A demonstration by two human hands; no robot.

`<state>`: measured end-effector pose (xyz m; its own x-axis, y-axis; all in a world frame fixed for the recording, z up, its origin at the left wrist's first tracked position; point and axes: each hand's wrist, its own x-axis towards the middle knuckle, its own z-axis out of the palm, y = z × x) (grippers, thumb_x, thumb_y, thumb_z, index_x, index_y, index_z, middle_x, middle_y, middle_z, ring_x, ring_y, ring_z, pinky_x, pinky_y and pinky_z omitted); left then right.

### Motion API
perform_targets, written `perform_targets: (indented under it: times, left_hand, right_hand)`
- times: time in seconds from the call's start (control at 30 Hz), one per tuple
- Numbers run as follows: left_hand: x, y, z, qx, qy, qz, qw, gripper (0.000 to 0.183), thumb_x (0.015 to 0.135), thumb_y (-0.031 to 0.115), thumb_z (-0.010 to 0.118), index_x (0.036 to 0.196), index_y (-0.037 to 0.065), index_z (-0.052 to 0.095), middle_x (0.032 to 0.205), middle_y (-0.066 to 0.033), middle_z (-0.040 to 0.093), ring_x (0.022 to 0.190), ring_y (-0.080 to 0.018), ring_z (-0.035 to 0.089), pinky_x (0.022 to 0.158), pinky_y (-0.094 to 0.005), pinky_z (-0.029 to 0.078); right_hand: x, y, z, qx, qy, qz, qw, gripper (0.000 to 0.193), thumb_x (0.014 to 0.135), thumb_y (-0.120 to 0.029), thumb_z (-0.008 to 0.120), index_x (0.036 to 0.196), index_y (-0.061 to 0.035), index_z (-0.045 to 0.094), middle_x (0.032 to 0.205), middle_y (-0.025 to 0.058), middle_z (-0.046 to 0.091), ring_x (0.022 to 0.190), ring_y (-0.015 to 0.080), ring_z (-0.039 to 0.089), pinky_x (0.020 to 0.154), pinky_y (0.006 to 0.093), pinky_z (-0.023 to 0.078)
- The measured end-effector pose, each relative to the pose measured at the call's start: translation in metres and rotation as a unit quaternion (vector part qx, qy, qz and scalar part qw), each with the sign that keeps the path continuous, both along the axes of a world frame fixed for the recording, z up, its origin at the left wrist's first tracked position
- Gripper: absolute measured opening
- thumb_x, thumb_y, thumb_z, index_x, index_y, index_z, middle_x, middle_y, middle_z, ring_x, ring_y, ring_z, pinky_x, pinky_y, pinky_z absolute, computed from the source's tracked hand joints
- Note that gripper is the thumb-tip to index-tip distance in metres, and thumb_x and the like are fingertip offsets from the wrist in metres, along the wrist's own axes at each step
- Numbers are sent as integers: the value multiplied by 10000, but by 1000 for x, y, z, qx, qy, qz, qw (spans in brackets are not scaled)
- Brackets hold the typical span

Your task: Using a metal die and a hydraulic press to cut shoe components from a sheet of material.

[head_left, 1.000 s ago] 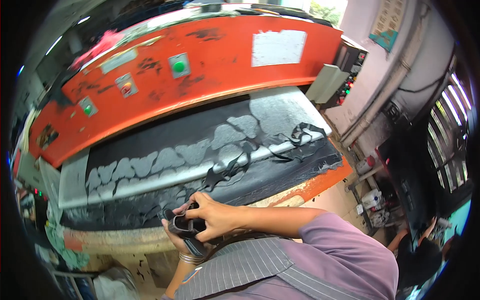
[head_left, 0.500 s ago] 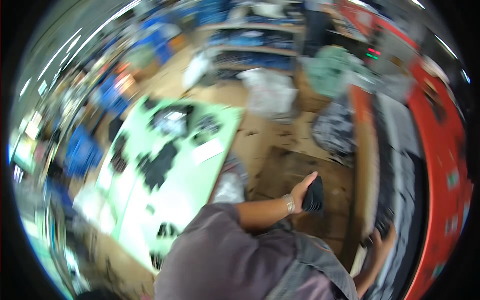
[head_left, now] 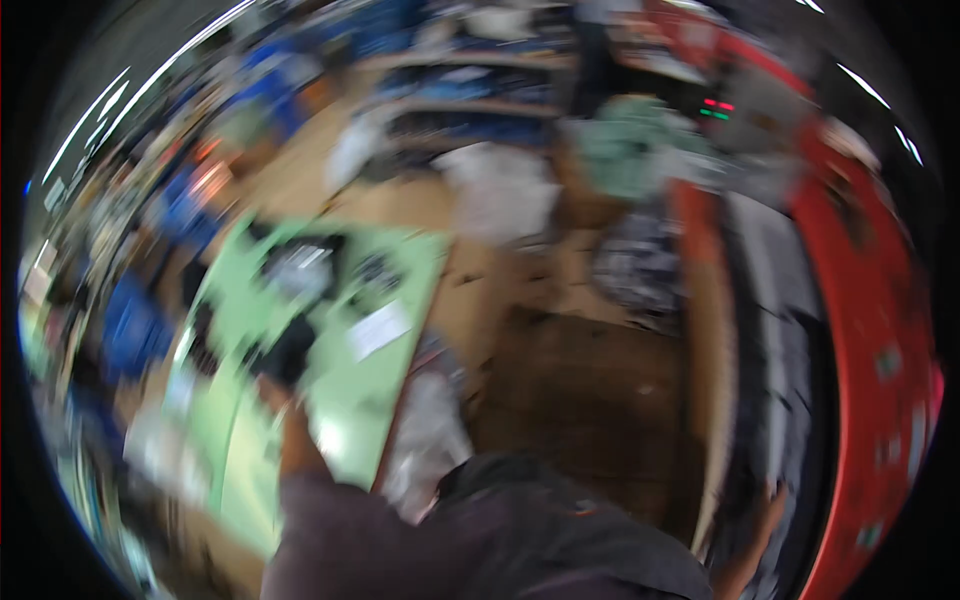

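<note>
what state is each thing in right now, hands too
left hand: at the dark pieces, grip blurred
right hand: by the red machine, grip unclear
white sheet: lying on the green table
indicator lights: lit, red and green
ceiling lights: lit

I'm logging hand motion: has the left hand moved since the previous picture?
Yes. Against the green table, the left hand has moved left, from beyond its right edge to over the tabletop.
</note>
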<state>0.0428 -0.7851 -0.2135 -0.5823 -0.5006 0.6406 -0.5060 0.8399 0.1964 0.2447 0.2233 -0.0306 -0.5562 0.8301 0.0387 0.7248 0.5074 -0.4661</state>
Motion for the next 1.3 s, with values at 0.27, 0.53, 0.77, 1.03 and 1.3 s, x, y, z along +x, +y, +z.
perform_targets:
  times: [0.27, 0.53, 0.77, 1.03, 1.3]
  left_hand:
    - [-228, 171, -70, 598, 59, -349, 719, 572, 917, 261, 528, 1420, 61, 343, 1436, -168, 410, 1260, -297, 434, 1029, -410, 345]
    - [-401, 516, 113, 720, -71, -377, 579, 476, 931, 312, 539, 1329, 69, 442, 1281, -88, 506, 1059, -166, 511, 836, -299, 431]
    - [-447, 751, 166, 439, -119, -690, 563, 240, 848, 177, 633, 986, -18, 650, 925, -131, 670, 862, -230, 640, 786, -336, 508]
    - [-445, 927, 154, 50, -252, -719, 645, 487, 830, 416, 627, 1008, -36, 666, 1096, -257, 630, 1039, -369, 601, 889, -428, 482]
    - [-445, 1003, 180, -68, -258, -764, 587, 559, 915, 527, 480, 902, -2, 660, 915, -261, 654, 899, -448, 622, 736, -524, 485]
  right_hand:
    - [-17, -88, 53, -58, -231, -249, 939, 720, 863, -611, 519, 1458, -246, 341, 1534, 159, 255, 1396, 402, 247, 1071, 601, 267]
    - [50, -155, 103, -143, -69, -302, 940, 593, 711, -431, 781, 1142, -40, 664, 972, 200, 695, 916, 311, 683, 815, 358, 524]
    - [138, -55, 28, 24, -101, -505, 857, 657, 813, -388, 691, 1302, 2, 489, 1215, 243, 573, 1097, 375, 581, 949, 439, 454]
    - [166, -67, -17, 73, -182, -604, 773, 350, 921, -319, 551, 1136, -43, 532, 1088, 247, 617, 1021, 404, 598, 843, 503, 483]
    - [153, -97, -5, 55, -214, -592, 775, 423, 995, -321, 277, 1288, -151, 530, 1112, 221, 639, 1035, 382, 617, 888, 500, 470]
